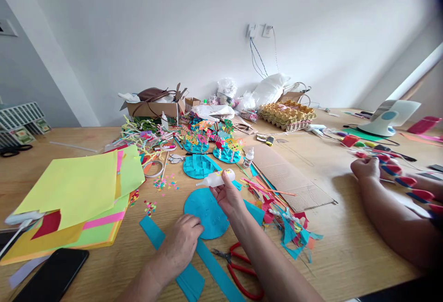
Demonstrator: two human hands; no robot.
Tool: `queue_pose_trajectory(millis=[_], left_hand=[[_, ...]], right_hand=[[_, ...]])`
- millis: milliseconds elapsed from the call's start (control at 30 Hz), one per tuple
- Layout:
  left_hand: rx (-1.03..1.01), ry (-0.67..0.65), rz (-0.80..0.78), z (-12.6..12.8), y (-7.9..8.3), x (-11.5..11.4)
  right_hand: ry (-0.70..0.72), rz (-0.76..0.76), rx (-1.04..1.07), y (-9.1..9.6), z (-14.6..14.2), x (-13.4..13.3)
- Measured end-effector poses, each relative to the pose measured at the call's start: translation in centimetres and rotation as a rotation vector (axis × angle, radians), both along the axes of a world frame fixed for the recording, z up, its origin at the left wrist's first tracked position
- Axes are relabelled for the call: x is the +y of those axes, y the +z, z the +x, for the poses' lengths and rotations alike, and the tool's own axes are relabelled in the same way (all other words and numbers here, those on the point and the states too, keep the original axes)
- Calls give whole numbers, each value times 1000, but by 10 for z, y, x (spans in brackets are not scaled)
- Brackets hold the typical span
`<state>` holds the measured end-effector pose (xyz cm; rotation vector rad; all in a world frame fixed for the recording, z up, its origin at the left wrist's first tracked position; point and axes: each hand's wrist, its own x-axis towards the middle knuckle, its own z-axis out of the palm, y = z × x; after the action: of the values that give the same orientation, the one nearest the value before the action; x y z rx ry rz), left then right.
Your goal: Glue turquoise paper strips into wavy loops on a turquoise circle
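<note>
My right hand grips a white glue bottle, held nearly level above a round blue disc, its nozzle pointing left. Small glossy spots dot the disc's surface. At the disc's left edge my left hand is closed, its curled fingertips on the rim and partly hidden. Blue paper strips lie under and beside this hand. Red-handled scissors rest beneath my right forearm. Just beyond the bottle is another blue disc covered with blue strips.
Stacked coloured paper and a black phone lie left. Decorated blue discs, a small glue bottle, flat cardboard and paper scraps stand around. Egg trays are behind. Another person's arm rests at right.
</note>
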<state>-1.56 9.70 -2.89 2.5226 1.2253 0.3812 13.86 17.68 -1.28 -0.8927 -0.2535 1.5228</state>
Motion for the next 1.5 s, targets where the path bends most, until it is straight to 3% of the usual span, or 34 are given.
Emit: queue_pose_trajectory(millis=[167,433,667,900,1167,1300,1500], left_hand=[[138,14,-6,-3,7,-9],[117,62,9,-11,-6,-14],[110,80,36,-9,-8,-16],[72,78,9,-10,-5,-17],[58,92,-19,-9,-5,-19],[-210,152,-135,-2,2,-20],[-1176,350,-627,41,17,-13]], right_hand=[[51,74,-118,-3,-1,3],[156,142,-361,-23,-5,16],[162,163,-440,-32,-7,20],[64,221,-408,-26,-5,15],[-34,164,-117,-12,9,7],[-33,116,21,-2,11,-1],[-55,94,277,13,9,-22]])
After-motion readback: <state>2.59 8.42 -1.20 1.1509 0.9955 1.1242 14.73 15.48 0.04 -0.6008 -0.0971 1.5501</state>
